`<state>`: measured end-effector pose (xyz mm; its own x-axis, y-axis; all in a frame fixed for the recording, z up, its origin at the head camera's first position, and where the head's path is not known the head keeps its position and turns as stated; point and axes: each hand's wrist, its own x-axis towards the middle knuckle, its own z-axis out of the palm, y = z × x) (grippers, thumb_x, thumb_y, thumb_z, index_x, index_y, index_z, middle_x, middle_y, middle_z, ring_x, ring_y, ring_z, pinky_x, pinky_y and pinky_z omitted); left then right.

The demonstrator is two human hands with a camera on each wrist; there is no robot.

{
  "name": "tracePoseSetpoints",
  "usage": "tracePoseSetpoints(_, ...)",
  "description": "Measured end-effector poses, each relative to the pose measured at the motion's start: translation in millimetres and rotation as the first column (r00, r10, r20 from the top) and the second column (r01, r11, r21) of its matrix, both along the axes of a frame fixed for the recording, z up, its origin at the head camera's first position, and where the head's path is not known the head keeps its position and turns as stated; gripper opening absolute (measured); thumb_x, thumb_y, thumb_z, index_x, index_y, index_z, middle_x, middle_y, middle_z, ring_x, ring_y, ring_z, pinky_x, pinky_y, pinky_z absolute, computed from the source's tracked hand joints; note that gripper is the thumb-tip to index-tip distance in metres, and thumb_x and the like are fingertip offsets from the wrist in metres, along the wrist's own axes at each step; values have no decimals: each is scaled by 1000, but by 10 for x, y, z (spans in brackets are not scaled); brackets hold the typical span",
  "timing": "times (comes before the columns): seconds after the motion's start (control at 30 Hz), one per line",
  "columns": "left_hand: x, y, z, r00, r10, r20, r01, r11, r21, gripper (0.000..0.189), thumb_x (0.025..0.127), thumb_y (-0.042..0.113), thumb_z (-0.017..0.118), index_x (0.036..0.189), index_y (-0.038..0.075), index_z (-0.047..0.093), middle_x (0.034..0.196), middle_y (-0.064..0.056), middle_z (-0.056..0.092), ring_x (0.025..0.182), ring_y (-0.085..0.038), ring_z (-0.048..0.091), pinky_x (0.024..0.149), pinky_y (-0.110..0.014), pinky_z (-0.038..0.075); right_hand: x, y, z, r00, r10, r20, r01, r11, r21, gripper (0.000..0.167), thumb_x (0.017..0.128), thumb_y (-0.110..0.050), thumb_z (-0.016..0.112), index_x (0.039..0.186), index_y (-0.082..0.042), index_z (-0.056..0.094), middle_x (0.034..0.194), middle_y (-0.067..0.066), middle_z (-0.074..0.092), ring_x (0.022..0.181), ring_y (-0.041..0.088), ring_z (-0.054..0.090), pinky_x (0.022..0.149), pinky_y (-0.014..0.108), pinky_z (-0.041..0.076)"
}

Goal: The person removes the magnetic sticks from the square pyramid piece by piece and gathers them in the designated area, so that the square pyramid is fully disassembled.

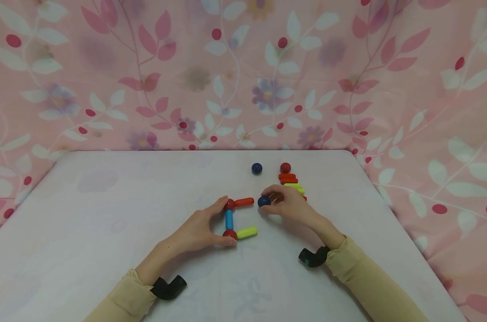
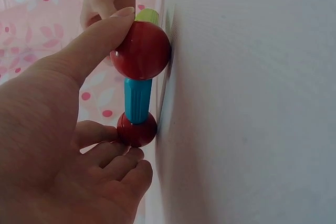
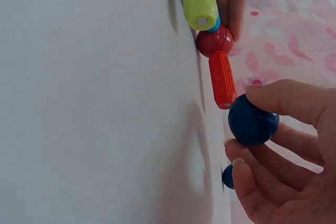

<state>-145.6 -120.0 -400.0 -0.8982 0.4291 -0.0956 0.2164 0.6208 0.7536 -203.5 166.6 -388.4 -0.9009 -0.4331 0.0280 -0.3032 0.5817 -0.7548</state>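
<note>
My left hand (image 1: pixel 201 228) holds a joined piece of toy rods and balls on the white table. Its thumb is on the nearer red ball (image 2: pixel 142 51) and its fingers are at the farther red ball (image 2: pixel 136 131). Between these balls runs a blue rod (image 1: pixel 229 220). A red rod (image 3: pixel 222 80) sticks out rightward from the farther ball, a yellow-green rod (image 1: pixel 247 232) from the nearer one. My right hand (image 1: pixel 289 203) pinches a dark blue ball (image 3: pixel 253 120) between thumb and fingers, just right of the red rod's end. In the head view a small gap separates them.
Behind, another dark blue ball (image 1: pixel 257 168) and a red ball (image 1: pixel 285 167) lie on the white table (image 1: pixel 107 210). Loose red rods (image 1: pixel 287 176) and yellow-green rods (image 1: pixel 293 185) lie in a column, partly hidden by my right hand. A floral pink cloth (image 1: pixel 235 80) hangs beyond the table.
</note>
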Motion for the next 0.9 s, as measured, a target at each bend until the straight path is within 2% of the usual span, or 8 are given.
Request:
tracePoseSetpoints(0.23,-2,11,-10,1000,-3,1,3,1000,12,108,73,51,86,159,21,28,163,8,28,152,-16,25,120,-48,29,-284,-56,27,993,-104,-51,98,990,-100,37,87,-19,79,120,-8,69,110,7,70,100,24,67,94,41,56)
tracePoseSetpoints(0.43,-3,18,-14,1000,-3,5,3,1000,18,108,73,51,86,159,21,28,163,9,28,152,-17,24,120,-49,29,-480,-114,132,984,-173,-45,164,972,-167,38,88,-22,78,123,-10,69,122,8,67,106,27,67,97,43,54)
tracePoseSetpoints(0.57,-3,18,-11,1000,-3,6,3,1000,22,107,73,51,86,159,20,29,163,8,28,152,-18,25,119,-50,30,-546,-177,164,979,-205,-13,198,957,-213,42,88,-25,78,127,-12,68,125,7,66,111,29,64,98,44,53)
tracePoseSetpoints(0.7,-2,12,-4,1000,-3,1,3,1000,16,108,73,52,86,159,20,28,163,8,28,152,-18,25,119,-50,30,-576,-228,114,976,-215,29,217,957,-192,42,89,-25,77,128,-14,68,129,10,63,115,29,63,99,44,52)
tracePoseSetpoints(0.9,1,-11,1,1000,-2,-11,2,1000,2,109,73,53,85,159,20,28,163,7,28,152,-18,25,119,-50,31,-614,-287,-46,969,-237,64,243,961,-133,44,89,-25,77,130,-12,66,131,12,62,115,29,63,99,42,53)
